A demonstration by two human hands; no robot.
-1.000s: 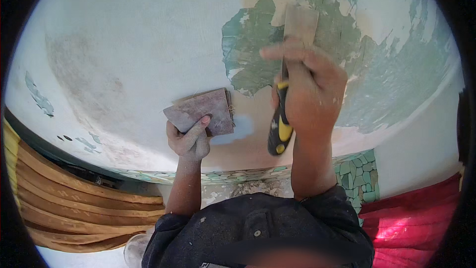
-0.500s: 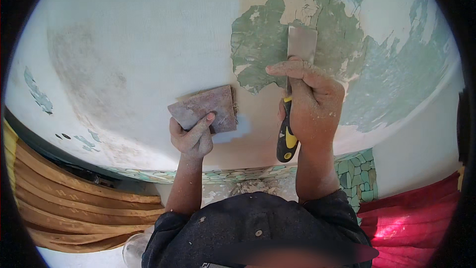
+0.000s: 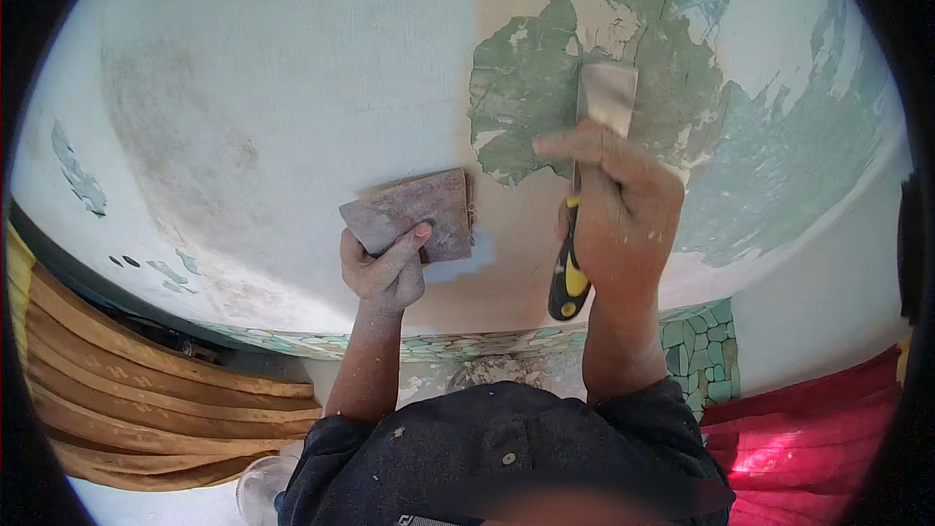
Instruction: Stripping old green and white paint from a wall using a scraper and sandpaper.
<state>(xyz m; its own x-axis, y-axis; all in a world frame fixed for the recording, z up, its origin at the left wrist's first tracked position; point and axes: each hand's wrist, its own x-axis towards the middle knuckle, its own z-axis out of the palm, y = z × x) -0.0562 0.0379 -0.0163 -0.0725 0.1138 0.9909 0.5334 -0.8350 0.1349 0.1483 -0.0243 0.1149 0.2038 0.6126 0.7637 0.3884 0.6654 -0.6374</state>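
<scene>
My right hand [image 3: 628, 209] is wrapped round a putty knife with a black and yellow handle [image 3: 569, 278]. Its broad metal blade [image 3: 607, 97] lies over a patch of green old paint [image 3: 526, 88] with ragged, flaking edges. The index finger stretches out to the left across the lower end of the blade. In my left hand [image 3: 385, 268] is a folded piece of sandpaper [image 3: 414, 217], dusty and brownish, with the thumb pressed on its face. White dust coats both hands.
The pale wall [image 3: 321, 68] carries more green flaking areas at the right and a brownish smudge at the left. Below it runs a green stone-patterned strip [image 3: 699, 351]. An orange-brown curtain [image 3: 156, 399] hangs lower left, a red one [image 3: 808, 429] lower right. Rubble [image 3: 502, 370] lies below.
The putty knife and my right hand have shifted slightly down against the green patch, and the blade is a little blurred. The whole view has moved slightly; the sandpaper is held as before.
</scene>
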